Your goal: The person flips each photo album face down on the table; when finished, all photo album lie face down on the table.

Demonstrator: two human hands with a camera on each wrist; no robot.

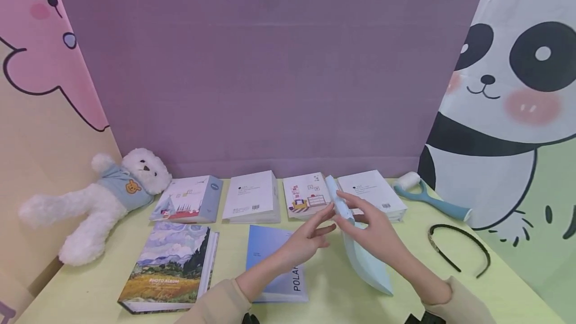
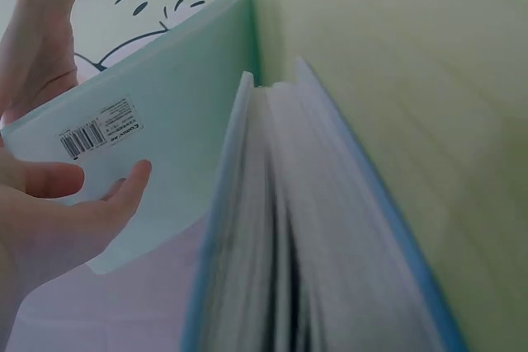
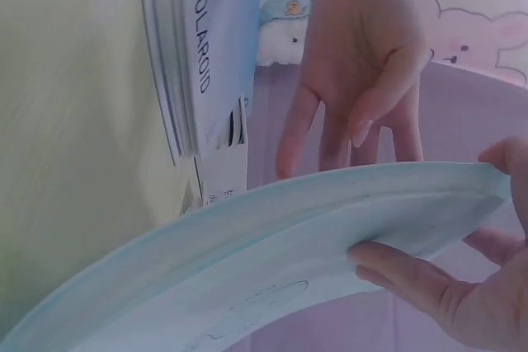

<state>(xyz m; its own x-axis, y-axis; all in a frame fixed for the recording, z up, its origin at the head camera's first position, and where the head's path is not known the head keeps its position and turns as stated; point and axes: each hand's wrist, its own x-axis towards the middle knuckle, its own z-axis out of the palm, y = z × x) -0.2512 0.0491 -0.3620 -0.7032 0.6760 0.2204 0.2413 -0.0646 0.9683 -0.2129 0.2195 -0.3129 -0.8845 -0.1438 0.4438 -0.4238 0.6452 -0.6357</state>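
Note:
My right hand [image 1: 373,219] holds a thin mint-green booklet [image 1: 366,266] near its upper end, thumb on one face and fingers on the other, as the right wrist view shows. The booklet hangs tilted above the table and bows a little. A barcode label [image 2: 101,129] is on the cover facing the left wrist view. My left hand [image 1: 303,241] is beside the booklet with its fingers spread and loosely extended, gripping nothing; whether the fingertips touch the cover I cannot tell. Below it lies a blue Polaroid album [image 1: 270,264], whose page edges fill the left wrist view.
Several white albums, such as a white album [image 1: 249,194], line the back of the table. A painted photo album [image 1: 166,264] lies front left, near a white plush toy [image 1: 126,194]. At right are a lint roller [image 1: 432,196] and a black headband [image 1: 472,234].

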